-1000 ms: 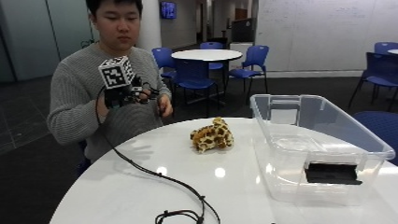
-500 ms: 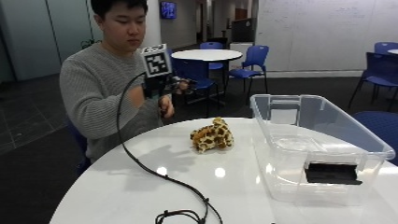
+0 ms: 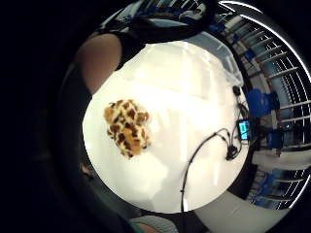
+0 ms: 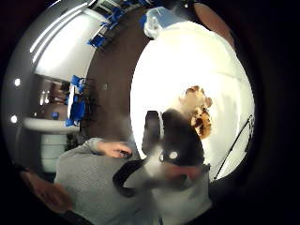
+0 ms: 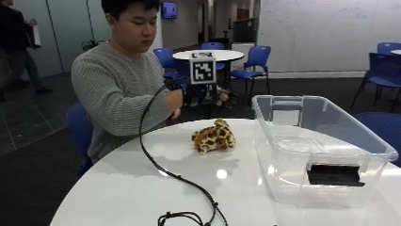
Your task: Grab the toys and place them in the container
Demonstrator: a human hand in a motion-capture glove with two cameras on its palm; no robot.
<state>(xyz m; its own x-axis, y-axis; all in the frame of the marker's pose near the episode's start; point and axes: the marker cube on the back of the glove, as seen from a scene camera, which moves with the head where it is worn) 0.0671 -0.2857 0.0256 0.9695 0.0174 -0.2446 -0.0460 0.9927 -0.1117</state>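
A spotted yellow-and-brown plush toy (image 5: 213, 136) lies near the middle of the round white table (image 5: 119, 188). The palm views show the same toy (image 3: 127, 127) (image 4: 199, 112) on the white top below the hand. My gloved right hand (image 5: 211, 96) hangs in the air above the table's far edge, behind and above the toy, not touching it. Its fingers are spread and hold nothing. The clear plastic container (image 5: 325, 117) stands at the right of the table, beside the toy, with a black label low on its front wall.
A black cable (image 5: 168, 173) runs from the hand across the table to a coil at the front edge. The person's bare left hand (image 4: 115, 149) stays near their chest. Blue chairs and another round table stand behind.
The gloved hand has moved from in front of the chest out to the right, towards the toy, and now hangs over the table's far edge. The toy and container have not moved.
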